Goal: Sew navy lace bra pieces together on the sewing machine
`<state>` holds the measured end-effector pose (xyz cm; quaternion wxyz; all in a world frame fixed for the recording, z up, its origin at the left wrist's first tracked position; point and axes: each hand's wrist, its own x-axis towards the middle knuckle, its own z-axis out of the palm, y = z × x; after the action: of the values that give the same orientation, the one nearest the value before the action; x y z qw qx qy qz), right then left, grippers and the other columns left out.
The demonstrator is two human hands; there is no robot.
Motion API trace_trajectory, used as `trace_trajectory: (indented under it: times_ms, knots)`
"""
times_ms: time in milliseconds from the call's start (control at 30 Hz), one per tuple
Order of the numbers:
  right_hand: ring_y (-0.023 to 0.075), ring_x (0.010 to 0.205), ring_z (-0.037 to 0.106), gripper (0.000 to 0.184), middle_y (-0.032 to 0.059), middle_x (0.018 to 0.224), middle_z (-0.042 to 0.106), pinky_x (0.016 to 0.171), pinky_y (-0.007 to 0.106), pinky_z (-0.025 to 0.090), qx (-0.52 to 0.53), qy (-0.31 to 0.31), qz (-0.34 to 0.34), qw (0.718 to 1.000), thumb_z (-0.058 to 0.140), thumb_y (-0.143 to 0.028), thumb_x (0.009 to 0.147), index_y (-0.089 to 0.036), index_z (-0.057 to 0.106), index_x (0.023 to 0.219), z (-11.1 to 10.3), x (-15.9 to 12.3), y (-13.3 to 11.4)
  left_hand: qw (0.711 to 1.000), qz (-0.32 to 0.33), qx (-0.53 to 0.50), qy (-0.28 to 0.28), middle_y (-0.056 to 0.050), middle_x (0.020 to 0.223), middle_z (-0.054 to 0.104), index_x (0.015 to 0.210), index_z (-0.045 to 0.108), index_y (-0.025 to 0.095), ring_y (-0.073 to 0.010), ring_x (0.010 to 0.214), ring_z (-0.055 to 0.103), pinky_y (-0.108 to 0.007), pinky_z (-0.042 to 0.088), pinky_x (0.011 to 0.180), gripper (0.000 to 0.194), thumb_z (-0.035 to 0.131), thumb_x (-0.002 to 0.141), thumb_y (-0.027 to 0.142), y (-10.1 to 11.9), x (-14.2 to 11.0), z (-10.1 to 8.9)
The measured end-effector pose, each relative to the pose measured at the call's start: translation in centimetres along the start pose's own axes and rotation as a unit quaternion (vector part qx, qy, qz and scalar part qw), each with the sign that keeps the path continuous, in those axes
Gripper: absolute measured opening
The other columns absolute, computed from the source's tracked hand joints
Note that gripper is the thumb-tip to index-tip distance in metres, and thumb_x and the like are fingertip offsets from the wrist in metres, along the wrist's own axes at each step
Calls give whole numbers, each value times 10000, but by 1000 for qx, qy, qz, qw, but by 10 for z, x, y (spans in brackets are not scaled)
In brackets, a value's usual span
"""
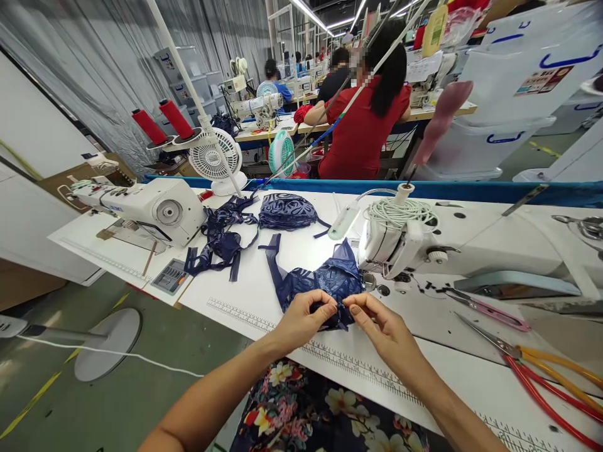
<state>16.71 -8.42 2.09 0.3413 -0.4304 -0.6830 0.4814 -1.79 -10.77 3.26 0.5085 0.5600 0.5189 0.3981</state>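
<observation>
A navy lace bra piece (325,279) lies on the white sewing table (264,276) just in front of the sewing machine head (400,242). My left hand (304,317) pinches its near edge, fingers closed on the fabric. My right hand (381,323) pinches the same edge a little to the right, also closed on it. The two hands almost touch over the printed ruler (339,361) along the table's front.
More navy lace pieces (287,210) and straps (221,242) lie farther back. A second machine (151,207) stands left, with red thread cones (175,119) and a small fan (217,157). Scissors (527,351) and pink snips (490,311) lie right. A person in red (365,119) sits beyond.
</observation>
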Motion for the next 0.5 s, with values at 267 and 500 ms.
trace_trajectory:
  times_ms: [267,500]
  knots:
    - [198,860,562,269,52,926,608,501,266,378,-97,13,-69,993,424,-449,970,-250,545,836,5,4,-1,987,57,150,-14,-16,844,629,864,643,174,-156,814,558,-246,404,725,135,591,881,297,3,5,-12]
    - [191,743,568,268,37,805,621,514,278,422,-85,36,-39,995,483,-500,939,-257,584,884,15,4,-5,956,131,185,187,-23,842,589,876,641,190,-163,826,548,-262,429,755,149,535,937,276,33,0,-49]
